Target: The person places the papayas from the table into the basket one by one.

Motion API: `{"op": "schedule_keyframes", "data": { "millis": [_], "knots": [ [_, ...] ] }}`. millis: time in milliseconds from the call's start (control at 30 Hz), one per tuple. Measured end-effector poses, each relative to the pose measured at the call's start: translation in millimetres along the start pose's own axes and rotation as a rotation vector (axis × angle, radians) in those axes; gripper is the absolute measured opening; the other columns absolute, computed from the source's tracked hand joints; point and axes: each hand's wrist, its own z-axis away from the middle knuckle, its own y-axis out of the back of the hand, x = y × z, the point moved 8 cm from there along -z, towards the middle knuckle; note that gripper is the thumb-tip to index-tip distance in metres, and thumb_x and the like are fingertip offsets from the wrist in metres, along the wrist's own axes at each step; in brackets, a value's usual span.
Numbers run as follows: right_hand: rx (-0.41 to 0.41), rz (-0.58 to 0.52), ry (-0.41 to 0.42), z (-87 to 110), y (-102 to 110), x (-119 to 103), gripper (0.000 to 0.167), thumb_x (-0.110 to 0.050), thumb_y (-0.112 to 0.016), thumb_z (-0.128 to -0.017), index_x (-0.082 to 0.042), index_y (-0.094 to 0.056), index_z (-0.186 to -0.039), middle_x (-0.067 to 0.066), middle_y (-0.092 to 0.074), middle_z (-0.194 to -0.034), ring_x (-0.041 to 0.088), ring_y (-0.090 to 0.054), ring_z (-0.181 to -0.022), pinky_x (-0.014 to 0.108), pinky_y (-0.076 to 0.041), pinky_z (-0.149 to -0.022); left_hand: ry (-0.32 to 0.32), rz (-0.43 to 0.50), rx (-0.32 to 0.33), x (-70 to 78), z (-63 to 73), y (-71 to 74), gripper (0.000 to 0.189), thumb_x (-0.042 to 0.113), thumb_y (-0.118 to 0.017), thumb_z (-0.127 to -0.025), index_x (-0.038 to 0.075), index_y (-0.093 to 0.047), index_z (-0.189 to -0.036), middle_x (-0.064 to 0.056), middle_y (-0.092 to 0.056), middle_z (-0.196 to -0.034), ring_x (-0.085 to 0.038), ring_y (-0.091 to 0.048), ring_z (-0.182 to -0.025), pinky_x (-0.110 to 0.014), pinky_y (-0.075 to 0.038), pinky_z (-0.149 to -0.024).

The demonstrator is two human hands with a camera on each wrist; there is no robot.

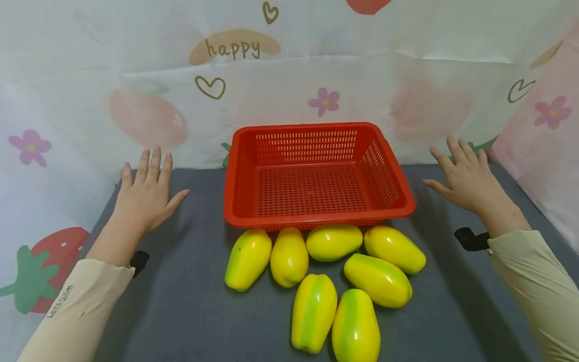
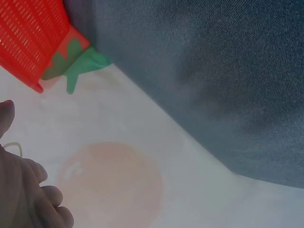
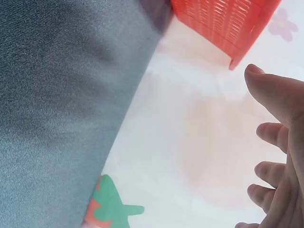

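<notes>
My left hand (image 1: 143, 196) is held out over the table's left side, fingers straight and spread, holding nothing. On the far right, my right hand (image 1: 470, 183) is spread the same way, also with nothing in it. Between them stands a red plastic basket (image 1: 312, 220) with slotted walls and nothing inside. Several yellow-green papayas (image 1: 248, 259) lie in front of it, some right at its near rim. Two more papayas (image 1: 356, 327) lie side by side closest to me. In the right wrist view the thumb (image 3: 273, 92) shows apart from the other fingers.
A dark grey cloth (image 1: 194, 301) covers the table. Behind it hangs a white printed curtain (image 1: 280, 95) with hearts, flowers and fruit, and the basket's back is close to it. Printed fabric also borders the left and right sides. Dark straps with small black devices (image 1: 471, 239) sit at the wrists.
</notes>
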Motion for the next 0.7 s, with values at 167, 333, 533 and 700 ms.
{"op": "schedule_keyframes", "data": {
  "millis": [167,333,533,700],
  "knots": [
    [0.004,-0.002,0.004,-0.2,-2,0,0.074,-0.033,-0.059,-0.092,0.002,-0.024,-0.146,0.032,0.0,-0.152,0.051,-0.003,-0.136,0.07,-0.005,-0.102,-0.001,0.0,-0.001,0.7,-0.6,-1.6,0.082,0.042,-0.044,-0.097,-0.005,-0.001,-0.149,-0.026,0.008,-0.154,-0.041,0.009,-0.14,-0.064,0.005,-0.106],
    [0.009,-0.009,0.01,0.3,-3,-1,0.073,-0.033,-0.059,-0.092,0.002,-0.025,-0.146,0.032,-0.001,-0.151,0.052,-0.005,-0.136,0.071,-0.006,-0.102,-0.004,0.009,-0.001,3.7,-1.2,-1.8,0.081,0.041,-0.043,-0.097,-0.006,-0.001,-0.148,-0.026,0.007,-0.154,-0.041,0.009,-0.14,-0.064,0.004,-0.106],
    [0.042,-0.17,0.036,11.0,0,-10,0.074,-0.031,-0.059,-0.093,0.003,-0.021,-0.147,0.033,0.0,-0.151,0.052,-0.002,-0.136,0.07,-0.006,-0.102,-0.045,0.119,0.0,27.8,1.4,0.2,0.078,0.042,-0.036,-0.1,-0.006,0.001,-0.148,-0.025,0.008,-0.154,-0.04,0.009,-0.141,-0.062,0.001,-0.108],
    [0.049,-0.459,0.063,39.5,-7,-27,0.075,-0.024,-0.061,-0.092,0.003,-0.019,-0.148,0.03,-0.002,-0.152,0.052,-0.005,-0.136,0.072,-0.01,-0.1,-0.11,0.235,0.069,68.8,4.8,0.4,0.075,0.038,-0.038,-0.1,-0.008,-0.003,-0.148,-0.024,0.002,-0.155,-0.039,0.005,-0.142,-0.059,-0.004,-0.11]
  ]
}}
